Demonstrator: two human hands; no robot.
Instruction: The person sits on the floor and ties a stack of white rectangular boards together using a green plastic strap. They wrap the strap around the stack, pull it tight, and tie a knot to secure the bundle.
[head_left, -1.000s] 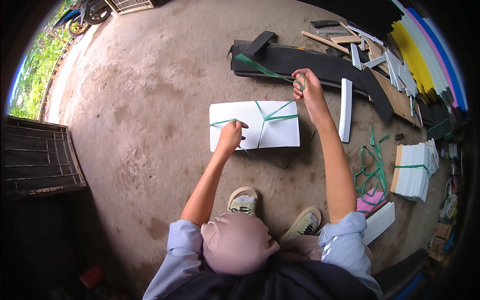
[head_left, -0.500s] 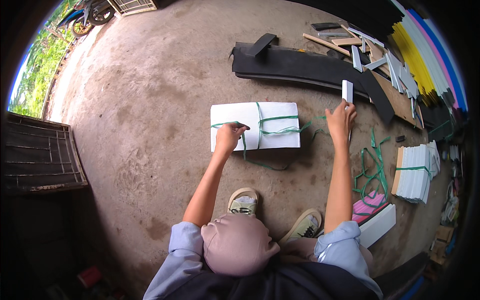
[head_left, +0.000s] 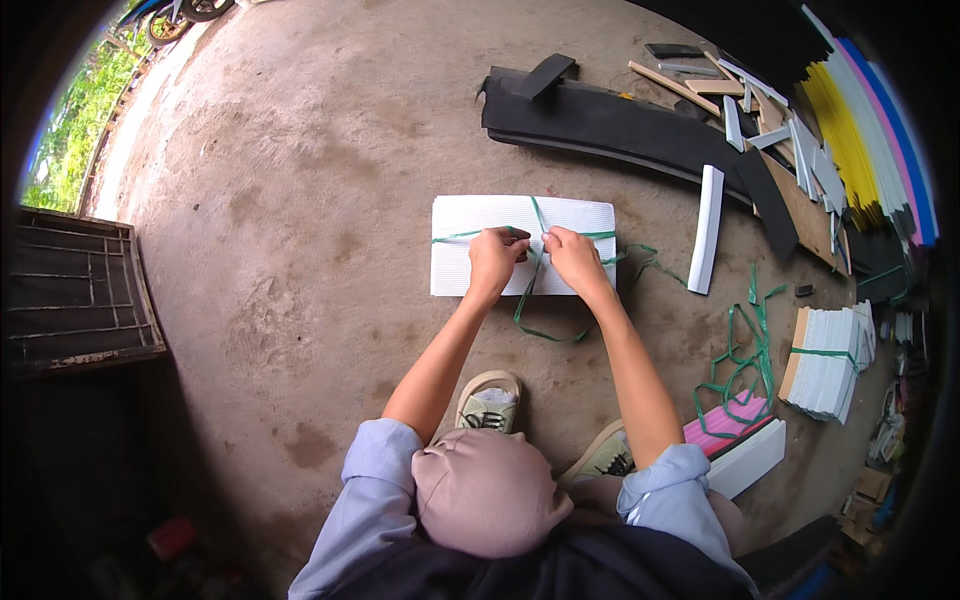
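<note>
On the floor in front of me lies a bundle of white ribbed sheets (head_left: 462,217), crossed by green plastic twine (head_left: 453,238). My left hand (head_left: 495,262) rests over the middle of the bundle, its fingertips pinched on the twine. Close beside it, my right hand (head_left: 576,262) also pinches the twine near where the strands cross. The fingers partly hide that crossing. One loose strand hangs past the near edge of the bundle, and another trails off to its right. A long white strip (head_left: 706,230) lies on the floor, apart from my right hand.
Long black boards (head_left: 610,118) lie beyond the bundle, with wood and white offcuts (head_left: 770,130) at far right. Nearer on the right are a tied white stack (head_left: 826,360), tangled green twine (head_left: 738,365) and pink pieces (head_left: 722,420). A metal grille (head_left: 80,290) stands at left.
My right hand has moved left from over the white strip to the bundle's middle, beside my left hand. The white strip is now uncovered. The view has shifted slightly.
</note>
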